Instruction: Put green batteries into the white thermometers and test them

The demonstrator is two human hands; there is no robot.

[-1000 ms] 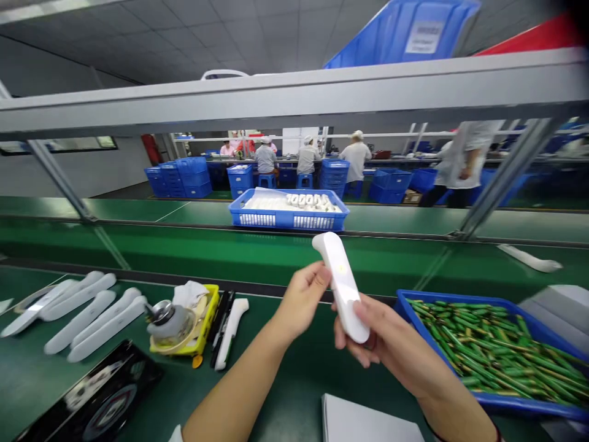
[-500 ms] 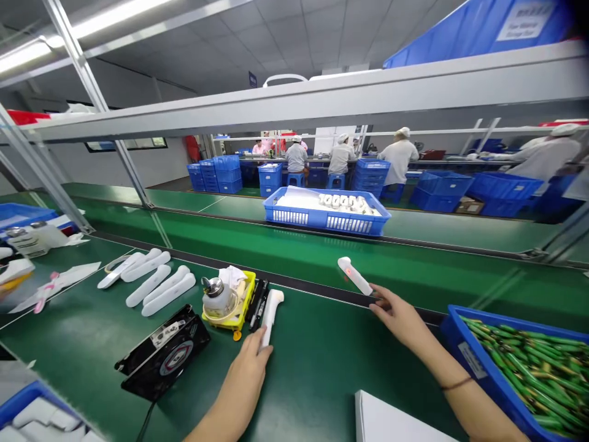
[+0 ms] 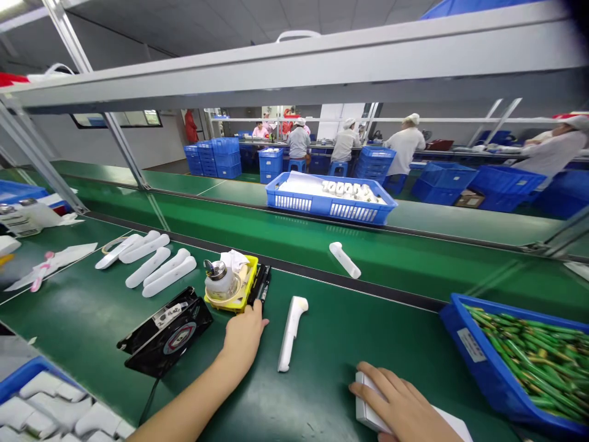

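Observation:
My left hand [image 3: 243, 334] reaches to the near end of some black pens [image 3: 261, 283] beside a yellow tray [image 3: 252, 270]. Its fingertips touch them and its thumb stands apart. A dispenser bottle [image 3: 219, 282] is in that tray. To the right of this hand, a white handheld device housing [image 3: 291, 334] lies loose on the bench. My right hand [image 3: 396, 402] is closed over the far end of a white box [image 3: 365, 402], its fingers across the top. Another white housing [image 3: 345, 260] lies on the green belt, touched by neither hand.
Several white housings [image 3: 161, 267] lie at left behind a black stand [image 3: 168, 337]. At right stands a blue bin [image 3: 478, 362] of green parts. A blue basket [image 3: 317, 199] sits past the belt. A metal shelf [image 3: 294, 73] crosses overhead; workers sit beyond.
My left hand has let go of the white housing and moved left to the black pens. My right hand has released the other housing onto the belt and come down onto the white box.

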